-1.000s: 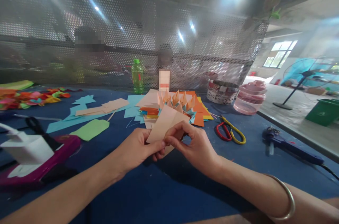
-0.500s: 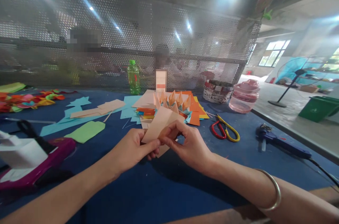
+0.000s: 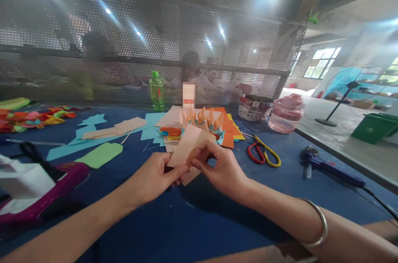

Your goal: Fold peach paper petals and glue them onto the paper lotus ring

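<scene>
Item: folded peach paper sheet (image 3: 188, 149), held above the blue worktop (image 3: 199, 221). Left hand (image 3: 151, 180) and right hand (image 3: 219, 170): both grips pinched closed on it. Risk: a slackened pinch could crease or drop it onto the pointed orange-and-teal folded-paper cluster (image 3: 202, 124).

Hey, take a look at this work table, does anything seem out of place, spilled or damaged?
Nothing looks spilled or damaged. The one slightly odd thing is the hot glue gun, which lies on its side on the blue tabletop, its cord trailing off to the right.
</scene>
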Demonstrator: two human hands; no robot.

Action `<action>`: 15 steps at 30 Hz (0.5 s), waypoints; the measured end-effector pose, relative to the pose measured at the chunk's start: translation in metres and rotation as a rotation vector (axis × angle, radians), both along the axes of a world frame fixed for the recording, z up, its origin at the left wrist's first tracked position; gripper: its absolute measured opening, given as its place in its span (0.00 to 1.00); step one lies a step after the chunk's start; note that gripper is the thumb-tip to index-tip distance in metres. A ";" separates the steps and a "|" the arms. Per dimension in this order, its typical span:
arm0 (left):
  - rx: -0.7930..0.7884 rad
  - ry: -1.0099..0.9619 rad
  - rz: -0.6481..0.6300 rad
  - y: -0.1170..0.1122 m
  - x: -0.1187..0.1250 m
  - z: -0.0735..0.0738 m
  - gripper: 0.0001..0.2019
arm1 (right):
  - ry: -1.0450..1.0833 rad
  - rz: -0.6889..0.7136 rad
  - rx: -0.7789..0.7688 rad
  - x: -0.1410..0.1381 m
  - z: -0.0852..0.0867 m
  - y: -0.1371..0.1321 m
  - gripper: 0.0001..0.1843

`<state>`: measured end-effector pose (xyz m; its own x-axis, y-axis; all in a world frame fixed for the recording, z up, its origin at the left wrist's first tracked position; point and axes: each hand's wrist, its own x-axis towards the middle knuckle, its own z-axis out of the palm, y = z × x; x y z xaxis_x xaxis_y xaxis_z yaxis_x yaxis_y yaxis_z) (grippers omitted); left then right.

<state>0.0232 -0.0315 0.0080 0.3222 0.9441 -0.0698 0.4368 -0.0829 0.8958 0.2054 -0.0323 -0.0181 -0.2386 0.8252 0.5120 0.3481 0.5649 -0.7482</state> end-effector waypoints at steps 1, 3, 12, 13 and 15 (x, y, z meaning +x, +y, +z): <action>0.003 -0.011 -0.011 0.001 -0.001 -0.001 0.15 | 0.001 -0.005 0.013 0.000 0.000 0.000 0.04; 0.011 -0.031 -0.043 0.002 -0.002 -0.004 0.15 | 0.002 -0.018 0.023 0.000 0.001 0.000 0.04; 0.038 -0.022 -0.083 -0.002 -0.005 0.000 0.11 | 0.037 0.030 -0.006 -0.002 0.004 -0.004 0.04; 0.034 -0.018 -0.074 -0.003 -0.004 0.002 0.11 | 0.035 0.030 -0.006 -0.003 0.004 -0.005 0.04; 0.031 -0.011 -0.050 -0.003 -0.002 0.004 0.12 | 0.031 0.023 -0.004 -0.003 0.004 -0.006 0.05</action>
<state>0.0208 -0.0350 0.0120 0.3695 0.9285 -0.0365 0.4216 -0.1325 0.8970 0.2028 -0.0387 -0.0137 -0.2416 0.8217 0.5162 0.3112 0.5695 -0.7608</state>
